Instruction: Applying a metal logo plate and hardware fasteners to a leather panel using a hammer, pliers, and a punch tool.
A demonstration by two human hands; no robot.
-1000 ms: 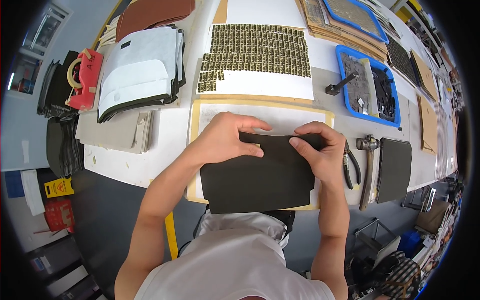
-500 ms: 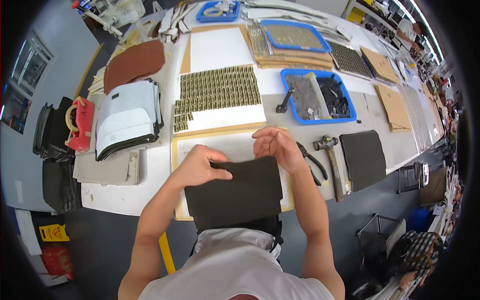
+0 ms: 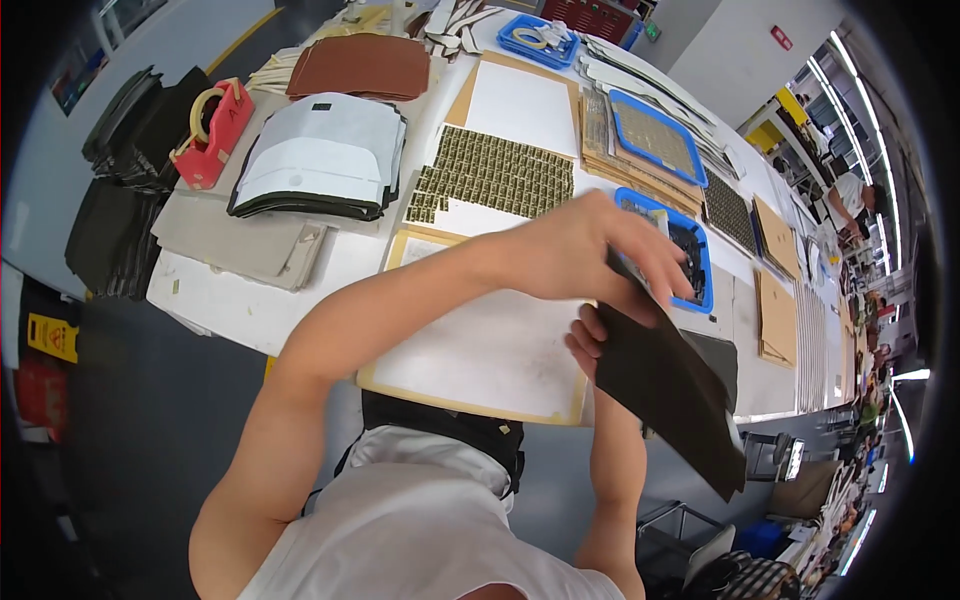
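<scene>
A dark flat panel [image 3: 662, 385] with notched corners hangs tilted over the table's right front edge. My left hand [image 3: 575, 248] reaches across to the right, its fingers closed on the panel's upper end. Curled fingers of my right hand [image 3: 586, 340] show at the panel's left edge; the rest of that hand is hidden behind it. Beyond the panel, part of another dark panel [image 3: 722, 358] lies on the table. The pale board with a yellow taped border [image 3: 470, 398] is in front of me.
Rows of small brass-coloured pieces [image 3: 500, 175] cover a white sheet. To their right is a blue tray [image 3: 708, 290] of dark parts. At left are white-topped panels [image 3: 315, 160], a red tape dispenser [image 3: 213, 135] and brown sheets [image 3: 360, 65]. A chair [image 3: 690, 550] stands at lower right.
The dark panel has moved from in front of me to the right and tilted steeply. My left hand swung across with it; my right hand went from open beside it to behind it.
</scene>
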